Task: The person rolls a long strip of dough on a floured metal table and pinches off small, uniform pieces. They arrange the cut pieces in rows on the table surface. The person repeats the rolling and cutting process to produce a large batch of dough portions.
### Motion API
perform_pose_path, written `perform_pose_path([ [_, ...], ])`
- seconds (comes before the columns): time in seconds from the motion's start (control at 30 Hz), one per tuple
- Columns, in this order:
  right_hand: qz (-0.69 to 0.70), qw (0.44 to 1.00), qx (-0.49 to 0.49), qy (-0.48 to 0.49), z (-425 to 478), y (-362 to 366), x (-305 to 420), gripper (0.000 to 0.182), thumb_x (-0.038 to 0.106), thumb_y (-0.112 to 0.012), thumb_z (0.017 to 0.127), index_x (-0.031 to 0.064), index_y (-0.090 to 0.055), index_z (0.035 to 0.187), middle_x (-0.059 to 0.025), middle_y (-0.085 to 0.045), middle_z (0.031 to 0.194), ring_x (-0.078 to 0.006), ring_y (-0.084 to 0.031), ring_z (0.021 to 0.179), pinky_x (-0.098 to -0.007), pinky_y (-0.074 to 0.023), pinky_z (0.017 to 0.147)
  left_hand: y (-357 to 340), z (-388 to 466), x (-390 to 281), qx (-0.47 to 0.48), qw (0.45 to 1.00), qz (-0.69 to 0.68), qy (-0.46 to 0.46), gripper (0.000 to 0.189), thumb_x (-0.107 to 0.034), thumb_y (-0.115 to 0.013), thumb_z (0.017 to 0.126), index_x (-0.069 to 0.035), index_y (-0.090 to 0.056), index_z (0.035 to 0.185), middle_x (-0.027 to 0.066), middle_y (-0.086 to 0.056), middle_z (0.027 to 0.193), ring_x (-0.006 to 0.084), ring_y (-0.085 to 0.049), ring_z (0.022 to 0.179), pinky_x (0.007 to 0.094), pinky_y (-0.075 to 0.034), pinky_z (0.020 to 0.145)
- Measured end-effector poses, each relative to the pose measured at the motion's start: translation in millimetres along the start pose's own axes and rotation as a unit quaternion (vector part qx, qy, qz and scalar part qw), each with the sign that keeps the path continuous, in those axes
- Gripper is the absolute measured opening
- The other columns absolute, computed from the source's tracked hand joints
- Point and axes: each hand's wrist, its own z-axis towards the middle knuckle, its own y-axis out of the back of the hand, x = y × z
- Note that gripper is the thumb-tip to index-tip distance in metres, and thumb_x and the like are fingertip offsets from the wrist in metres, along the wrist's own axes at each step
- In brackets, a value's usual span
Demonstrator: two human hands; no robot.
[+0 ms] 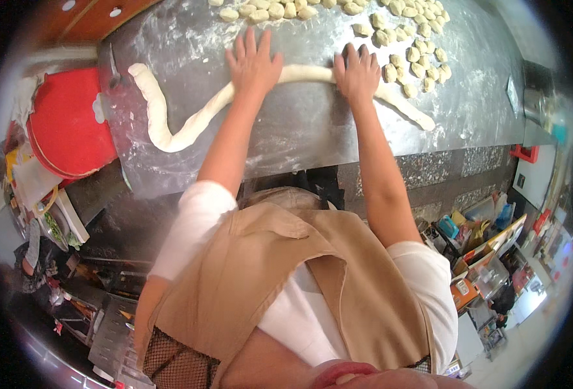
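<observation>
A long rope of dough (308, 73) lies across a floured metal worktop (296, 126). Its left part bends down and back up like a hook, and its right end slants toward the near edge. My left hand (254, 65) rests flat on the rope, fingers spread and pointing away from me. Farther right, my right hand (358, 73) presses on the same rope with its fingers somewhat apart. Both palms hide the dough beneath them. Many small dough pieces (417, 69) are scattered beyond and to the right of my right hand, and more dough pieces (276, 10) lie along the far side.
A red round lid or tub (72, 121) stands against the worktop's left edge. A metal utensil, perhaps a spoon (114, 73), lies at the top left corner. A small packet (512, 96) is near the right edge. Crowded boxes (480, 243) stand lower right; another person's arm (32, 248) shows lower left.
</observation>
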Motion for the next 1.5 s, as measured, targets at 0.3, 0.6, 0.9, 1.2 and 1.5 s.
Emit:
perform_pose_path([
  [0.3,0.028,0.997,-0.076,0.013,-48,12,-41,0.057,0.049,-0.048,0.086,0.0142,-0.052,0.131,-0.0215,-0.042,0.138,-0.0379,-0.034,0.132,-0.0523,-0.0212,0.108,17,-37,18,0.061,0.997,0.038,-0.029,0.049,-0.038,-0.048,0.091,-0.017,-0.047,0.135,0.0117,-0.039,0.143,0.0338,-0.036,0.131,0.0537,-0.027,0.105],
  [0.6,0.773,0.49,0.155,-0.372,-114,6,18,0.034,0.031,-0.058,0.09,0.0005,-0.057,0.105,-0.0149,-0.059,0.105,-0.0231,-0.056,0.099,-0.0375,-0.0456,0.085,15,-32,-53,0.221,0.945,-0.219,-0.099,0.04,-0.036,-0.065,0.08,-0.009,-0.05,0.106,0.0153,-0.061,0.109,0.0361,-0.058,0.1,0.0471,-0.044,0.083],
  [0.9,0.908,0.161,-0.012,-0.386,-61,7,-45,0.026,0.018,-0.063,0.085,0.0154,-0.044,0.067,0.0051,-0.039,0.051,-0.0098,-0.043,0.044,-0.0289,-0.042,0.048,61,-106,-4,0.453,0.872,-0.186,0.001,0.04,-0.042,-0.064,0.076,-0.005,-0.062,0.09,0.02,-0.065,0.083,0.0383,-0.062,0.082,0.0458,-0.047,0.07],
  [1.2,0.89,0.221,-0.14,-0.373,-42,25,-187,0.036,0.017,-0.056,0.086,0.0172,-0.032,0.059,0.0067,-0.026,0.045,-0.0094,-0.032,0.036,-0.0259,-0.0353,0.04,85,-132,84,0.479,0.868,-0.111,0.065,0.043,-0.044,-0.069,0.071,-0.003,-0.065,0.084,0.0113,-0.063,0.07,0.022,-0.06,0.065,0.0361,-0.047,0.061],
  [1.5,0.906,0.275,-0.042,-0.318,-33,42,-208,0.016,0.011,-0.06,0.085,0.01,-0.047,0.077,0.0005,-0.041,0.058,-0.0123,-0.044,0.048,-0.0292,-0.0436,0.05,109,-157,143,0.443,0.889,-0.007,0.115,0.038,-0.032,-0.076,0.067,-0.004,-0.062,0.088,0.0135,-0.065,0.081,0.0289,-0.063,0.075,0.0407,-0.048,0.068],
])
